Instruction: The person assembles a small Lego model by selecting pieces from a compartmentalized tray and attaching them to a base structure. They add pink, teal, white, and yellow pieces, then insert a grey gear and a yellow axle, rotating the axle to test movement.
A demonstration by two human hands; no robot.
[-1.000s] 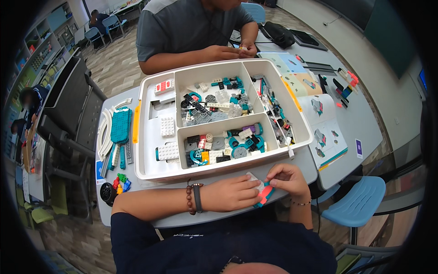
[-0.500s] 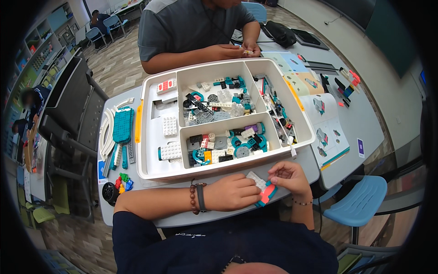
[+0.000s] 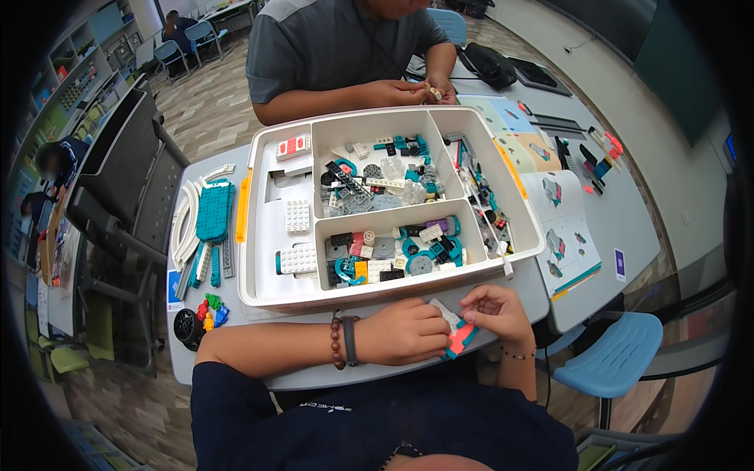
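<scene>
Grey table (image 3: 314,378): left forearm (image 3: 271,345) crosswise, left fingers (image 3: 432,326) gripping brick build (image 3: 462,337); right fingers (image 3: 476,298) curled, their hold unclear.

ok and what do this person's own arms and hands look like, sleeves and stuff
Short dark navy sleeves leave both forearms bare. At the wrist, the left hand has a brown round-bead bracelet and a dark strap; the right hand has a thin beaded bracelet. Neither wears a glove.

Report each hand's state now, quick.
Left hand: closed on a white, coral and teal plastic brick build.
Right hand: curled at the build's edge; whether it grips cannot be told.
</scene>
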